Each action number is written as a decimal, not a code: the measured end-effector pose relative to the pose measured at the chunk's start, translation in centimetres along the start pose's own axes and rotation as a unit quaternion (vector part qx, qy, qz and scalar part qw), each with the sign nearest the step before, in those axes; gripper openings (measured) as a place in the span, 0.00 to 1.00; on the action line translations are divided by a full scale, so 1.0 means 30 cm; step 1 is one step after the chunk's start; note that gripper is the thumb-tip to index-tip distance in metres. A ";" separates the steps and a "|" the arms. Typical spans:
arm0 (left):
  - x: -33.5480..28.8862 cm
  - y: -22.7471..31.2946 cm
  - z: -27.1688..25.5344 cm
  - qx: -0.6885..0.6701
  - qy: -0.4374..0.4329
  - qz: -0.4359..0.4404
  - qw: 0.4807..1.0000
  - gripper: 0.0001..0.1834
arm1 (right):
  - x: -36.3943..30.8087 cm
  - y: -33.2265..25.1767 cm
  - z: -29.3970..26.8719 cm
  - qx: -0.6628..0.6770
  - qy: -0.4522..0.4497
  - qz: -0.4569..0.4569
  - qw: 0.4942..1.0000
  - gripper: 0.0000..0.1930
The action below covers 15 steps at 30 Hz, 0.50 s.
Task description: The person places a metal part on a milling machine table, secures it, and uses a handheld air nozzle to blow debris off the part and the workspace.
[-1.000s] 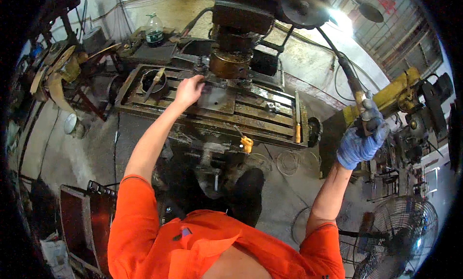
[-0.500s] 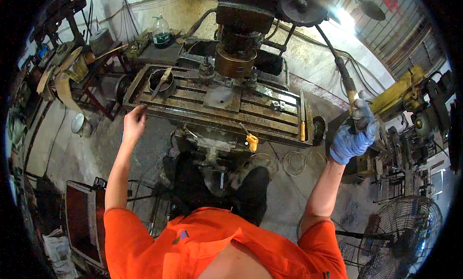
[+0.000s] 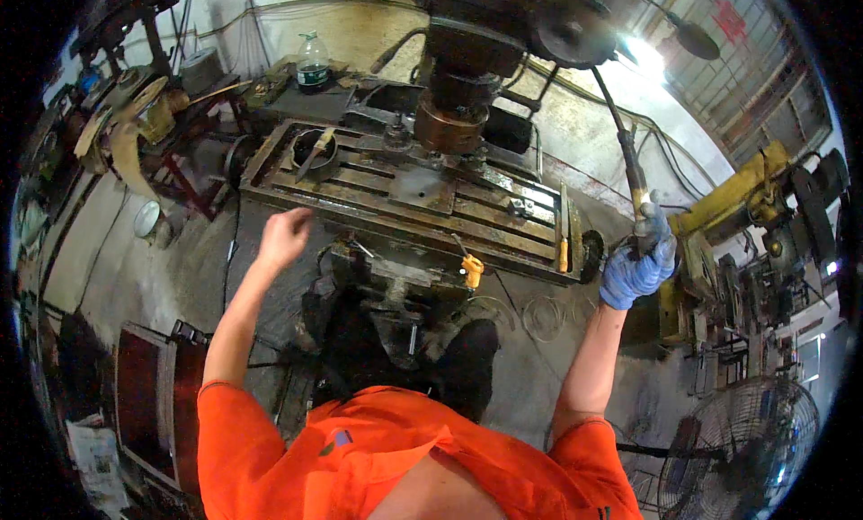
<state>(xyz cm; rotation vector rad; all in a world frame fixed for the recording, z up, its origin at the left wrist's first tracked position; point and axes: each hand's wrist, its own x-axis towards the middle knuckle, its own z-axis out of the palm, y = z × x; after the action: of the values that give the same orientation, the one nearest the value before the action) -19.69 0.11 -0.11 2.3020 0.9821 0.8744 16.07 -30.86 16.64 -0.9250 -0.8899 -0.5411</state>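
Nearest is the orange shirt of the person. The bare left hand is in front of the left part of the slotted metal counter and seems to touch nothing. Its fingers are half bent and seen from the back, so I cannot tell whether this grip is apart or together. The right hand, in a blue glove, has its grip clamped around the lower end of the long lever, which goes up to the machine.

A yellow-handled tool is at the near edge of the counter. Farther in, the flat metal plate lies on the slots, a little in front of the round machine head and lower than it. A black pot with a brush stands to the left, a file lies at the right end.

As I judge, the work is already under way: the plate is in place and the lever is in hand. I see no cut clearly, so how much is left I cannot say.
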 end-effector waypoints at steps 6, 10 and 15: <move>-0.036 0.463 0.043 -0.307 -0.295 0.039 0.904 0.15 | -0.022 0.019 -0.055 -0.412 -0.085 -0.223 0.879 0.10; -0.077 0.892 0.001 -0.537 -0.305 0.252 0.746 0.15 | -0.048 -0.005 -0.028 -0.466 -0.100 -0.190 0.858 0.11; -0.200 1.285 -0.106 -0.810 -0.441 0.187 0.338 0.11 | 0.054 0.130 -0.235 -0.376 -0.080 -0.159 0.909 0.18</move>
<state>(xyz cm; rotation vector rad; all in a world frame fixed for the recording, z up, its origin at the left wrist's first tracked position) -7.85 -27.93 24.48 0.6210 -0.8437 0.1534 22.73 -34.96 14.12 -1.5488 -1.0021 -1.1506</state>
